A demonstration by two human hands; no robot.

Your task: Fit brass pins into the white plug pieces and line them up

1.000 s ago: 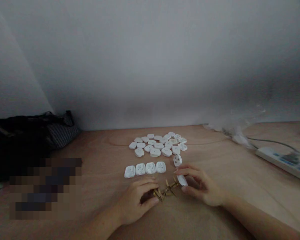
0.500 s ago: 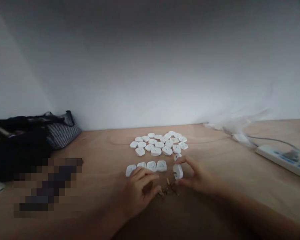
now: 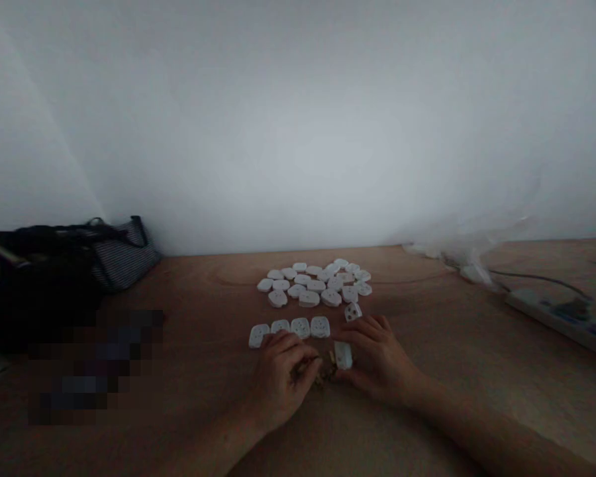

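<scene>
My right hand (image 3: 380, 354) grips a white plastic socket cover (image 3: 344, 356), tilted on edge between thumb and fingers. Thumb and index finger of my left hand (image 3: 285, 371) are pinched together; what is between them is too small and dark to make out. Between the two hands lie small brass-coloured metal pieces (image 3: 332, 371), partly hidden by the fingers. Just beyond my left hand, several square white socket covers (image 3: 320, 326) with holes form a row. One more white cover (image 3: 352, 312) lies by my right fingertips.
A cluster of white socket covers (image 3: 308, 299) lies farther back on the wooden table (image 3: 203, 318). At the right are a power strip (image 3: 556, 321) with a cable and a clear plastic bag (image 3: 477, 248). Black bags (image 3: 44, 285) stand at the left, near a blurred-out patch.
My right hand has moved left with the white socket cover, closer to my left hand, and turned it. The left thumb and index finger have come together. The picture is darker.
</scene>
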